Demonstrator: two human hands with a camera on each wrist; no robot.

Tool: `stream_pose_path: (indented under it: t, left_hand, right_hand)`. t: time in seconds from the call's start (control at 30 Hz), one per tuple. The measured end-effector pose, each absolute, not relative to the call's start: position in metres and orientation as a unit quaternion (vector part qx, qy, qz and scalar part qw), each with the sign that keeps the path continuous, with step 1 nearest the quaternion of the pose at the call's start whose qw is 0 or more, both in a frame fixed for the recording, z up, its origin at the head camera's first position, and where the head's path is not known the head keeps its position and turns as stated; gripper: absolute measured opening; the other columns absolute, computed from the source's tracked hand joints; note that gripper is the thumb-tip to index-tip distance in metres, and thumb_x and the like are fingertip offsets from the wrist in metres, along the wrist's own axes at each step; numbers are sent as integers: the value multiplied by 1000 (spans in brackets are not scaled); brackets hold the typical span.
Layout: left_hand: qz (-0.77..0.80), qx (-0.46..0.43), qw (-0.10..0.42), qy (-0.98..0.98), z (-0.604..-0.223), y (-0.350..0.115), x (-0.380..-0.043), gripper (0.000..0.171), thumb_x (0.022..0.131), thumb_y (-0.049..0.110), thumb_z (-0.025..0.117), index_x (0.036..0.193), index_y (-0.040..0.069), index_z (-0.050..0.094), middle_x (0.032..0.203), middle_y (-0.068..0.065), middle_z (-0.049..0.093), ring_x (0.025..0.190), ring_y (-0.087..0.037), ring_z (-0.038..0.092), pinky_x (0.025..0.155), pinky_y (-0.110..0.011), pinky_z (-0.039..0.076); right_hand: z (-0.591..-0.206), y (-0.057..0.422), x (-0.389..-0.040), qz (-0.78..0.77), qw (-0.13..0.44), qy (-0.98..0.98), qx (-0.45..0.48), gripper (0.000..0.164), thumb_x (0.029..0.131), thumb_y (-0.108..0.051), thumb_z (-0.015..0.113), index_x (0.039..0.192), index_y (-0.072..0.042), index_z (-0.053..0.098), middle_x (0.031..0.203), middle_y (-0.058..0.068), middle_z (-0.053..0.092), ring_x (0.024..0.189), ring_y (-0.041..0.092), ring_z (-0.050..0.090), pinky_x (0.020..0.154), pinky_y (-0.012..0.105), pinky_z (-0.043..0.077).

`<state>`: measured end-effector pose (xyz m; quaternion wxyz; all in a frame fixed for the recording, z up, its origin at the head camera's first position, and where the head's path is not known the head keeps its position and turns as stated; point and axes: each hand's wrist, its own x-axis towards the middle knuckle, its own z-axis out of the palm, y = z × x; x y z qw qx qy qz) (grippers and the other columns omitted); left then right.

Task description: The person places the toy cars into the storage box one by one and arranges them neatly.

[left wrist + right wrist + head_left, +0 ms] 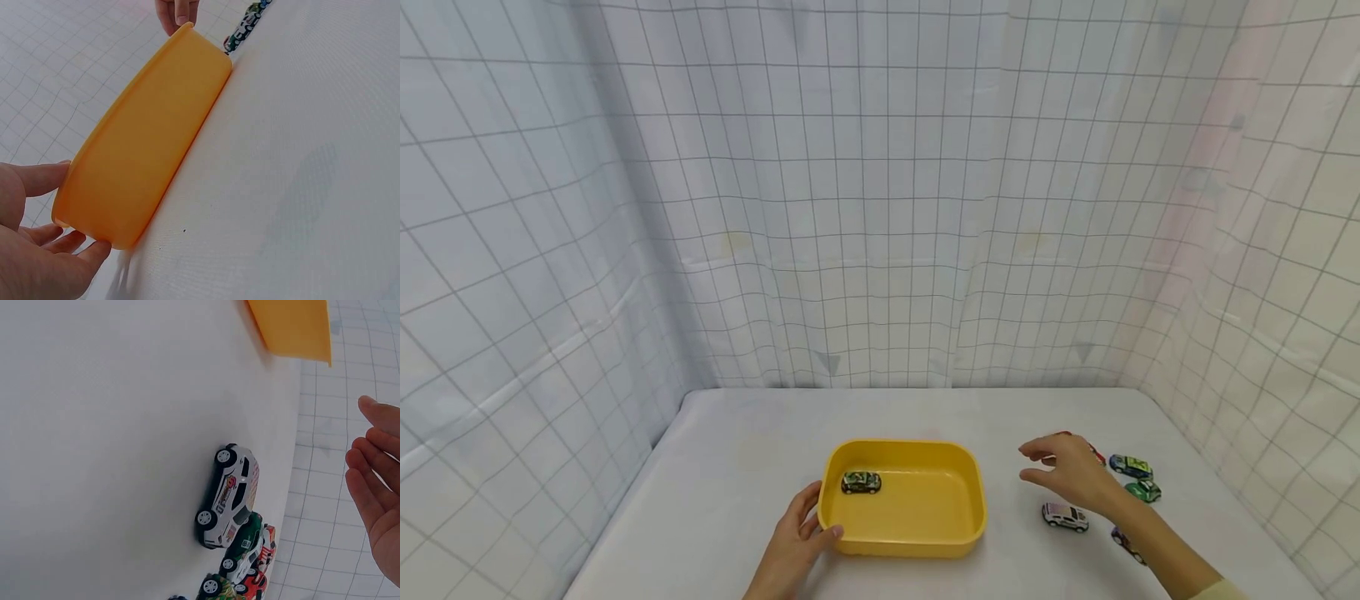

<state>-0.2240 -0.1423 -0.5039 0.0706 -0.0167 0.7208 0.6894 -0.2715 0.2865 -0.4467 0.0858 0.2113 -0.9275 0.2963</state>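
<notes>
Backdrop: white gridded cloth (880,208) hung behind and along both sides of a white tabletop (722,475).
Yellow bin (925,550): rectangular with rounded corners, it sat on the tabletop near the middle of the head view.
Left hand (797,533): it gripped the bin's left end, thumb over the rim near the closer corner, fingers against the outside of the wall.
Camouflage toy car (861,482): it stood inside the bin by the left wall, beyond the left thumb tip and touched by neither hand.
Right hand (1067,471): it hung above the tabletop to the right of the bin, with a gap between thumb and fingers and nothing between them.
White toy car (1065,517): lettered along its side, it stood on its wheels, nearer the person than the right fingertips and clear of them.
Other cars: a red toy car (1099,455) was mostly hidden behind the right hand; a blue-and-yellow toy car (1131,466) and a green toy car (1144,491) stood to the right of the wrist; a dark toy car (1126,547) showed partly beside the forearm.
Sleeve (1217,590): pale yellow, at the lower edge.
</notes>
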Motion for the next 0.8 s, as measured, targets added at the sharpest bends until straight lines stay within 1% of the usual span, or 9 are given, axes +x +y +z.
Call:
stream_pose_path:
  t: [0.1,0.2,0.37,0.53,0.67,0.8]
  left_hand:
    - [689,-19,71,721,-504,-143,-225,87,92,3,76,161,-3,23,164,-32,20,146,-49,32,108,-49,46]
    - [687,-24,75,722,-504,-143,-225,87,92,4,76,161,-2,23,164,-32,20,146,-49,32,108,-50,46]
    - [685,-25,79,724,-504,-143,-226,88,92,6,77,161,-2,23,164,-32,20,146,-49,31,108,-51,46]
    - [679,-25,78,729,-504,-145,-225,88,92,8,78,161,-2,23,164,-32,20,145,-50,32,108,-50,46]
    - [677,-25,79,731,-504,-145,-225,90,92,8,79,161,-3,22,164,-32,21,145,-50,33,108,-50,47]
    - [675,-27,78,733,-503,-144,-225,90,91,9,79,160,-3,23,163,-32,21,145,-50,33,108,-50,47]
  right_hand:
    - [-449,295,-268,295,94,-926,216,28,87,-16,85,110,-2,77,105,11,74,94,34,72,79,34,63]
    - [-449,303,-263,301,93,-925,214,29,87,-15,85,110,0,76,107,14,74,95,35,72,79,36,63]
    - [-448,316,-255,304,82,-927,203,32,88,-18,84,113,0,75,107,13,75,96,35,72,80,38,63]
    - [-448,325,-249,299,68,-931,197,36,87,-20,84,115,2,75,110,15,75,98,37,71,82,39,62]
    - [-450,332,-244,294,62,-937,178,38,87,-20,85,115,3,74,110,14,75,98,35,72,83,40,62]
    - [-451,341,-239,296,58,-938,172,37,87,-19,85,114,4,74,110,15,74,98,35,72,83,38,62]
